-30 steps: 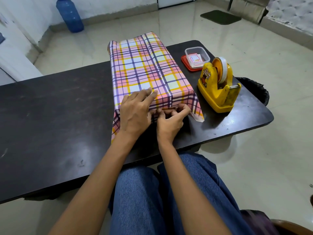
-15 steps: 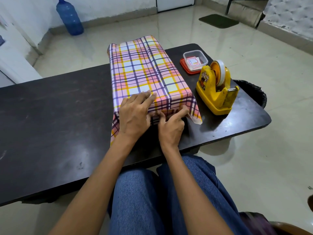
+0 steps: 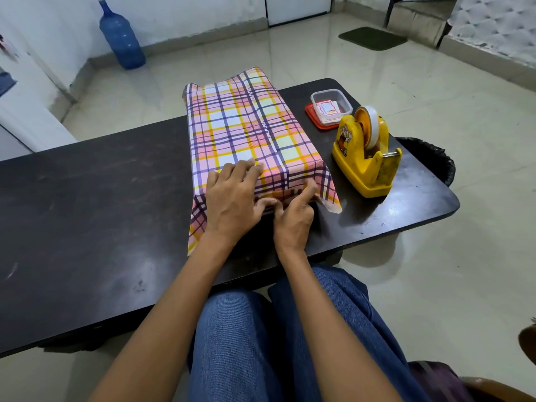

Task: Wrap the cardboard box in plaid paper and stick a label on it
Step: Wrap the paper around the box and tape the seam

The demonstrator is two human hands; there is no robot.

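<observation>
The box covered in pink, yellow and purple plaid paper (image 3: 246, 129) lies lengthwise on the dark table (image 3: 87, 198), with a seam running along its top. My left hand (image 3: 235, 198) lies flat over the near top edge and presses the paper down. My right hand (image 3: 293, 219) pushes the paper flap in against the near end face with its fingertips. Loose paper corners stick out at the near left (image 3: 197, 224) and near right (image 3: 330, 192). The near end face itself is mostly hidden by my hands.
A yellow tape dispenser (image 3: 365, 155) stands right of the box. Behind it a clear tub with labels (image 3: 330, 107) sits on a red lid. A black bin (image 3: 435, 161) is past the table's right edge. A blue water bottle (image 3: 121, 39) stands on the floor.
My right hand has uncurled and slid its fingers right along the near end flap. The left hand stays pressed on the top edge. The view has shifted slightly.
</observation>
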